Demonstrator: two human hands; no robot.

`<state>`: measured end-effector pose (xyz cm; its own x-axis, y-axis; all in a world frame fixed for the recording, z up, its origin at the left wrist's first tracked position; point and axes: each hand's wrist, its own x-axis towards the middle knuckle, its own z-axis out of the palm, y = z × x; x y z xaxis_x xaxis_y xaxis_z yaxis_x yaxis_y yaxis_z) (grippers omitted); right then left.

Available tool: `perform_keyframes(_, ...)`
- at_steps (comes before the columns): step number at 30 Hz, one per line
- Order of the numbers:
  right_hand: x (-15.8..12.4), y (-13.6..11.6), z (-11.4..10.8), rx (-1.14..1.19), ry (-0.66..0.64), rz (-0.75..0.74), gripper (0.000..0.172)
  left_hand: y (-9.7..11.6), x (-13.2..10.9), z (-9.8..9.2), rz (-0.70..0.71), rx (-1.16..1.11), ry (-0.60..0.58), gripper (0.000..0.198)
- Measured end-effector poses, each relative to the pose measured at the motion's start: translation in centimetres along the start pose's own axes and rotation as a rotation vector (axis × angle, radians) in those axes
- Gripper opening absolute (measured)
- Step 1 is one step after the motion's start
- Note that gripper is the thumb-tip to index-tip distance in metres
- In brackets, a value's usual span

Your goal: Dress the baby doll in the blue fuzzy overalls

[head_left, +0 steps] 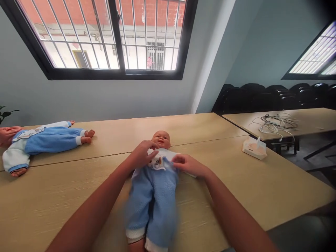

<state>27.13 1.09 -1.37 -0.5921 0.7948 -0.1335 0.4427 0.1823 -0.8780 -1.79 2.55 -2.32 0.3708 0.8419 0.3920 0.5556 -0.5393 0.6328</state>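
A baby doll point(161, 137) lies on its back on the table, head away from me. It wears a blue and white outfit point(154, 183) with an animal face on the chest. My left hand point(144, 153) rests over the doll's upper chest on the left, thumb and fingers apart. At the other side of the chest, my right hand point(189, 164) has its fingers curled against the outfit, seemingly pinching the cloth near the doll's arm. The lower legs are blurred and the feet fall partly outside the view.
On the left, another person's hand point(9, 134) touches a second doll point(57, 139) in a similar outfit. A tissue pack point(254, 147) lies on the right of the wooden table point(217, 196). Tangled cables point(275, 124) cover part of another table. Black chairs point(273, 96) stand behind it.
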Motion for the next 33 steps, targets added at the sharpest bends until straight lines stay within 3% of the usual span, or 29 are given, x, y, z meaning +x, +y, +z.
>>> perform_keyframes(2,-0.1,0.5,0.4,-0.009,0.098,-0.064,0.032,2.0,0.5,1.3,0.12,0.068,-0.107,0.028)
perform_keyframes(4,-0.1,0.9,0.9,-0.063,0.243,-0.112,0.028,3.1,1.0,2.5,0.152,0.152,-0.169,0.031)
perform_keyframes(6,0.1,1.4,1.5,-0.134,0.373,-0.138,0.021,3.2,1.6,3.4,0.129,0.209,-0.194,0.024)
perform_keyframes(9,0.0,2.2,2.1,-0.236,0.461,-0.162,0.015,2.7,2.1,4.2,0.094,0.18,-0.201,0.017)
perform_keyframes(16,-1.4,3.1,0.3,-0.457,0.365,-0.22,0.016,2.5,1.4,4.5,0.108,0.143,-0.021,0.026)
perform_keyframes(21,-5.1,6.6,-2.9,-0.622,0.323,0.068,0.061,2.4,0.9,4.3,0.048,0.157,0.001,0.026)
perform_keyframes(23,-6.7,8.3,-4.0,-0.65,0.328,0.156,0.058,2.4,1.0,4.0,0.015,0.181,-0.048,0.028)
perform_keyframes(27,-8.4,10.0,-5.6,-0.465,0.381,0.08,0.041,2.4,1.3,3.2,0.006,0.165,-0.104,0.032)
perform_keyframes(30,-7.5,8.6,-5.9,-0.159,0.545,-0.033,0.063,2.5,1.3,3.0,0.045,0.127,-0.07,0.028)
perform_keyframes(33,-4.2,5.0,-4.5,0.061,0.729,-0.239,0.087,2.9,1.1,3.2,0.138,0.063,-0.012,0.022)
